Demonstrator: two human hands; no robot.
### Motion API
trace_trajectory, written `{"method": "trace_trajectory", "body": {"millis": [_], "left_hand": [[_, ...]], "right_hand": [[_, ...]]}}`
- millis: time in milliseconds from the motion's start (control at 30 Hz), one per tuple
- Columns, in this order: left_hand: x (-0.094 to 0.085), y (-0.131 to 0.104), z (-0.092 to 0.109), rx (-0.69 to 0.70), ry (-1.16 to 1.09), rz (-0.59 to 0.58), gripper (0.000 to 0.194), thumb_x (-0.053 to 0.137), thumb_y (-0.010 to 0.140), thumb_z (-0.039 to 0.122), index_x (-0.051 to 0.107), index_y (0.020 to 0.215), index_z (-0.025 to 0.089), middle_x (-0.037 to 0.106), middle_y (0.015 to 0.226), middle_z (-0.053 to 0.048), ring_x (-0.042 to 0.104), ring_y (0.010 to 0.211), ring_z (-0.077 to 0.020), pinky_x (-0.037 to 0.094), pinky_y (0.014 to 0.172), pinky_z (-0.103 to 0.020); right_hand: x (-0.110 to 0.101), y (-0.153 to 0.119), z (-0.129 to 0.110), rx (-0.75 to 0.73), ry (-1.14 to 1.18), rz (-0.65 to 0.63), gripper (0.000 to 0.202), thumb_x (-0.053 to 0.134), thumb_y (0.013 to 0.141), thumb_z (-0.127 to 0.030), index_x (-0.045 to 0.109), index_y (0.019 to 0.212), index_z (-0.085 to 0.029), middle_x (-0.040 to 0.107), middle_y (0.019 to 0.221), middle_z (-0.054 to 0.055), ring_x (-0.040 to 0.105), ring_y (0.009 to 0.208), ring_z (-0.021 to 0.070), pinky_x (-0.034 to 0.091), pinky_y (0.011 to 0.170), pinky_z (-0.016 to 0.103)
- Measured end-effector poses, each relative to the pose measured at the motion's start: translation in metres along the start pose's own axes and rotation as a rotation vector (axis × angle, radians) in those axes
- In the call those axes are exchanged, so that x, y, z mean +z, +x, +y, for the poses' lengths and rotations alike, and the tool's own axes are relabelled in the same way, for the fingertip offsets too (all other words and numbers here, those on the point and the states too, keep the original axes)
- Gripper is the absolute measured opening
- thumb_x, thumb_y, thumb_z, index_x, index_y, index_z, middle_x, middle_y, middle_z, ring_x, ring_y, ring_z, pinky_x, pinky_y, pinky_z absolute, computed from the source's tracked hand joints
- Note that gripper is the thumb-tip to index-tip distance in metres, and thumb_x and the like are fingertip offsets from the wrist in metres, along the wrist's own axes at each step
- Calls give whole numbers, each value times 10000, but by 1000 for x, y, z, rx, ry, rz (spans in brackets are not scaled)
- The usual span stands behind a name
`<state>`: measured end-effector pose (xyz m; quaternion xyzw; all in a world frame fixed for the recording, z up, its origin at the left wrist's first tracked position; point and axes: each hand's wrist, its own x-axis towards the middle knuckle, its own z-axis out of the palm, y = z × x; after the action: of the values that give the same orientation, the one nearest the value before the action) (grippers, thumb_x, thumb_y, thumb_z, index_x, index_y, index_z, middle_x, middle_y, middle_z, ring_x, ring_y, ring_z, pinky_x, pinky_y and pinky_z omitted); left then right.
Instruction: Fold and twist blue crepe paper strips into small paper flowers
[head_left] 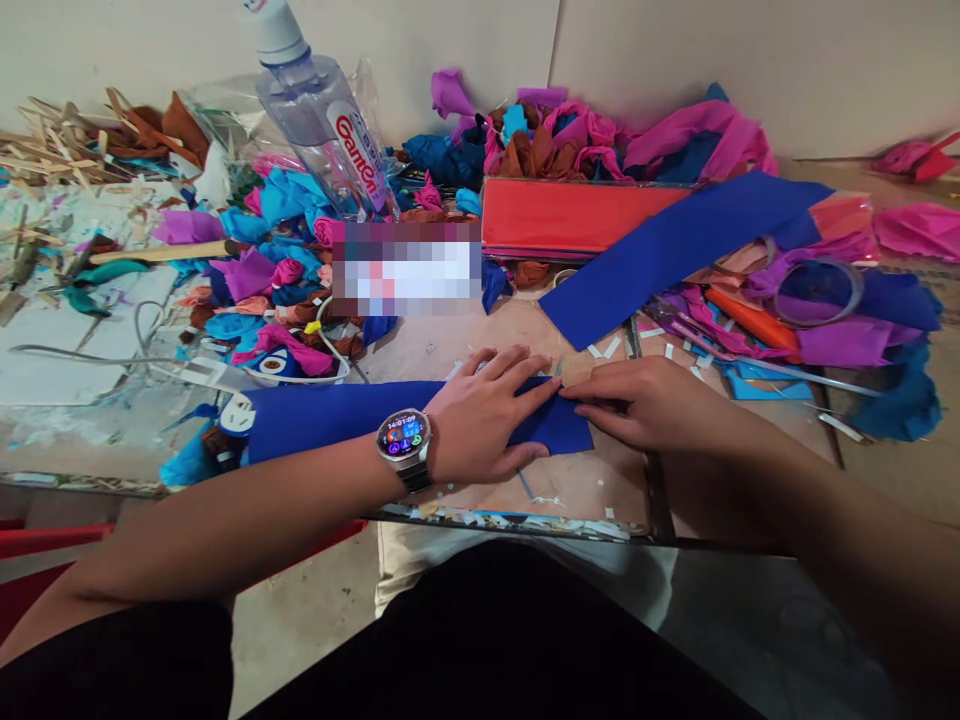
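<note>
A dark blue strip of paper (322, 418) lies lengthwise on the table in front of me. My left hand (484, 415), with a smartwatch on its wrist, rests flat across the strip, fingers spread and pressing it down. At the strip's right end, the thumb and fingers of my right hand (619, 400) pinch its upper edge, close to my left fingertips. Part of the strip is hidden under my left hand. A second blue strip (667, 255) lies slantwise beyond my hands, partly over a red pack in clear wrapping (577, 215).
A clear plastic bottle (322, 125) stands tilted at the back. Crumpled coloured paper pieces (259, 270) surround it. Wooden sticks (64, 145) are heaped at the far left. A tape roll (817, 295) sits right, and a white cable (180, 362) crosses the left side.
</note>
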<state>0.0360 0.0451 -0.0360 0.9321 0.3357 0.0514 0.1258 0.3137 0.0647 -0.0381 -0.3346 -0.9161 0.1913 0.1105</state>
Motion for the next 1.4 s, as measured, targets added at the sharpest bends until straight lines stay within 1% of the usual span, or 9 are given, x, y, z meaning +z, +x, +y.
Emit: {"method": "trace_trajectory", "body": {"millis": [333,467,567,733,833,1067,1200,1300,1400], "left_hand": [[-1,-1,1,1,5,2,738,594,987,595,507,1594,185,434,1699,-151,372,1573,-404,325,1259,-638],[-2,-1,1,-2,3,1,739,596,986,595,500,1599,192,437,1696,-150,369,1574,-402,330,1255,-644],[-2,0,1,-3,6,0,737,589,989,592,497,1601,191,435,1697,-151,373,1571,-403,324,1259,-646],[0,0,0,3,9,6,740,587,989,597,496,1599,189,434,1697,-157,374,1570,-408,311,1267,-645],[0,-1,0,4,12,7,733,588,989,592,502,1593,186,432,1699,-157,371,1571,-409,316,1261,-651],[1,-1,0,6,-1,22,731,606,982,584,498,1596,203,445,1689,-154,381,1565,-404,317,1257,-639],[0,-1,0,1,-12,7,744,605,981,590,487,1605,201,439,1690,-162,375,1569,-408,303,1267,-640],[-1,-1,0,0,-16,3,736,600,983,589,495,1599,199,437,1691,-163,369,1575,-409,305,1269,-633],[0,-1,0,-4,-14,4,750,593,985,589,482,1604,179,431,1697,-164,360,1581,-408,294,1276,-633]], "right_hand": [[-2,0,-2,-14,39,26,314,613,971,-176,830,1191,-233,858,1108,27,815,966,221,604,845,321],[-6,-1,-6,16,89,15,288,620,926,-150,850,1079,-229,857,989,28,804,866,203,593,778,300],[-8,-1,-8,25,135,42,251,629,919,-156,851,1013,-226,846,926,28,784,809,183,575,754,280],[-9,0,-9,39,128,106,335,602,988,-198,812,1238,-271,847,979,22,763,781,162,557,744,272],[-7,0,-8,42,123,95,363,583,1000,-201,794,1286,-277,841,966,18,758,781,160,559,749,276],[-6,1,-9,47,40,48,340,591,929,-162,842,1137,-261,862,1074,24,807,857,200,601,770,302],[-8,1,-9,53,40,43,318,588,903,-150,854,1061,-227,865,1019,26,816,852,208,607,773,307],[-9,-1,-9,61,33,37,307,590,893,-154,855,1031,-223,866,1000,27,821,882,217,604,789,309],[-9,-1,-9,65,31,32,306,586,882,-154,855,1012,-220,863,975,29,814,851,208,588,765,303]]}}
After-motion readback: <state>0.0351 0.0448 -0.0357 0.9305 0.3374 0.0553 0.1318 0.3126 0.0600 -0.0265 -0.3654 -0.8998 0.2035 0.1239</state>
